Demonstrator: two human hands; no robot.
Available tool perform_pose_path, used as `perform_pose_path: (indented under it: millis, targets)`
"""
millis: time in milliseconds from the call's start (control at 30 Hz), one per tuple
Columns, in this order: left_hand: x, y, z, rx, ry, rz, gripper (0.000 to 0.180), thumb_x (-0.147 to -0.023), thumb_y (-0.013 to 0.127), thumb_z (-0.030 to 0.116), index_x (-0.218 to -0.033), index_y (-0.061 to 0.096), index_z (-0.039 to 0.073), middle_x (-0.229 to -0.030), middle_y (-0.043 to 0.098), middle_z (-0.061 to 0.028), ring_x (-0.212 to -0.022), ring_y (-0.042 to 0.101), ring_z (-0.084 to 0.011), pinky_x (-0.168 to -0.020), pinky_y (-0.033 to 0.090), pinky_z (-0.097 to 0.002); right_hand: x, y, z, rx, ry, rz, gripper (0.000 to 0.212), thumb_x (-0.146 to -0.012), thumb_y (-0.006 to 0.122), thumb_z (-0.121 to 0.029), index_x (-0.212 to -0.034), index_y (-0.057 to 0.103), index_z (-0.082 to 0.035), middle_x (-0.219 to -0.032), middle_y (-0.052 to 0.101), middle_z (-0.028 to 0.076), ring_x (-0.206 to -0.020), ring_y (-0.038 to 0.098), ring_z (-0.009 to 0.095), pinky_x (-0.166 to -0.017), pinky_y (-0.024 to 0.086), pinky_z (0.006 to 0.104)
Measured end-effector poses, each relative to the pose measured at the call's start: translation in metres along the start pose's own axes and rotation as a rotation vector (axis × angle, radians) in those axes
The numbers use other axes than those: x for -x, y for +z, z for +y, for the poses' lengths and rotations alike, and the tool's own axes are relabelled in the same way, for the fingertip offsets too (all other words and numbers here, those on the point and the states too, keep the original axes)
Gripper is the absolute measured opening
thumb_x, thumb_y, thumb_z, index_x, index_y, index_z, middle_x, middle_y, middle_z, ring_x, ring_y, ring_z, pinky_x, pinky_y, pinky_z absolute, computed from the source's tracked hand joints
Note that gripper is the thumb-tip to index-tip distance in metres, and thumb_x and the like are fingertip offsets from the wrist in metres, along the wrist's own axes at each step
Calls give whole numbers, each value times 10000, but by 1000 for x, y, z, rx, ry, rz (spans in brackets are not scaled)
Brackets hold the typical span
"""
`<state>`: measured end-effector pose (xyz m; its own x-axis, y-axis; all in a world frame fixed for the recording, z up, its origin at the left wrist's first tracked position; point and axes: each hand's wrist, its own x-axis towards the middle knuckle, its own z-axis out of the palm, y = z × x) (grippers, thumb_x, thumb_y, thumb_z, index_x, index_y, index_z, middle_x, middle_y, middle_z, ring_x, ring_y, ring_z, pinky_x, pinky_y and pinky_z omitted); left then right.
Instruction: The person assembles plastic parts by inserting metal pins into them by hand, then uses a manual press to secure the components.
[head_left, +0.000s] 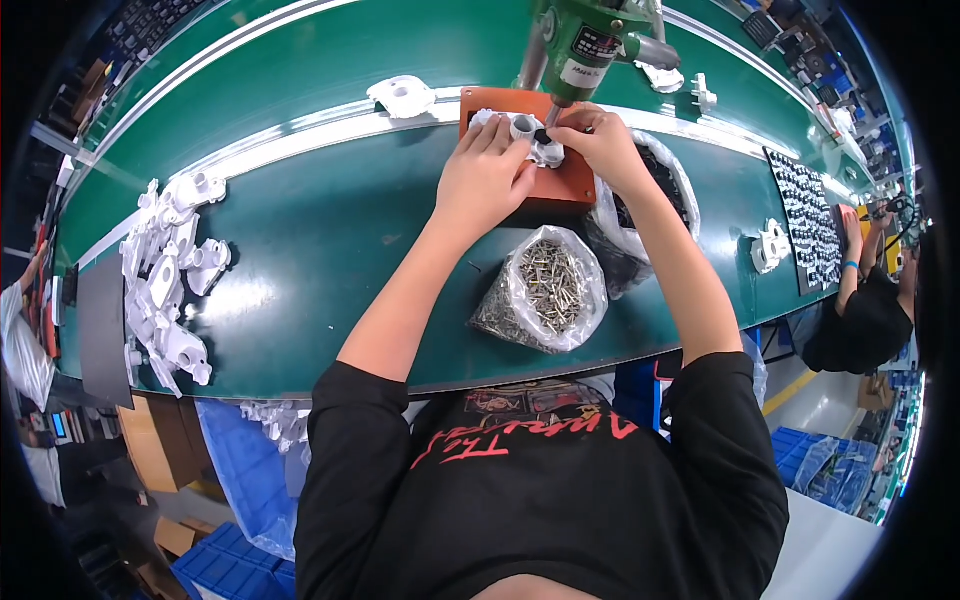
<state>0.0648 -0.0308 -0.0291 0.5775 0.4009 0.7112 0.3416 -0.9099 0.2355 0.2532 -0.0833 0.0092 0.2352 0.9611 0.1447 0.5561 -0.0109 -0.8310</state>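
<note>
The green workbench (340,230) is the biggest thing in front of me, smooth and glossy enough to catch glare. Along its far side a pale, straight rail (290,143), bent by the lens, borders another flat green surface (270,80). A green-painted machine (590,50) with rounded metal housing reaches down from the top, its slim metal spindle (556,112) ending just beside my fingers. To my left lies a jumbled heap of white parts (165,265), lobed and tubular with a soft sheen; far right, a flat black tray (802,275) carries rows of small pieces.

Nearer me stand 2 translucent plastic bags, crinkled at the rim: the front bag (590,315) is full of slim, shiny metal pins (548,285), the back bag (612,240) of dark pieces. Beside the back bag sits a squared, matte orange block (573,182).

My left hand (487,170) lies over the block, fingers outstretched, thumb spread apart, fingertips on a white housing (523,127) with a round, open tube. That housing rests on the block. My right hand (600,145) has thumb and forefinger drawn narrow at a small black piece (543,136) beside the tube; I can't tell whether they grip it.
</note>
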Motion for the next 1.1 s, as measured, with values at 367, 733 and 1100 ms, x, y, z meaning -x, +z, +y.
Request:
perform_pose_path:
  millis: [367,733,1100]
  targets:
    - [-1,1,1,1,3,-1,221,-759,626,179,-894,583,10,-1071,615,-240,-1074,572,-349,-979,419,-429,0,7,2,44,-71,50,252,-771,687,-140,-919,634,56,-972,568,109,-867,569,190,-817,439,295]
    - [-2,1,4,6,-7,-14,225,-771,621,180,-921,588,16,-1083,612,-247,-1083,568,-351,-992,408,-433,35,0,3,675,-521,45,301,-834,605,-171,-1120,634,-82,-1225,514,157,-1117,463,355,-952,378,429]
    - [0,0,-3,-27,4,-17,255,-786,614,200,-962,598,16,-1093,612,-250,-1095,565,-363,-992,408,-433,-92,-144,15,-253,-334,515,421,-892,540,-326,-1184,567,-25,-1151,590,81,-1019,554,202,-901,424,308]
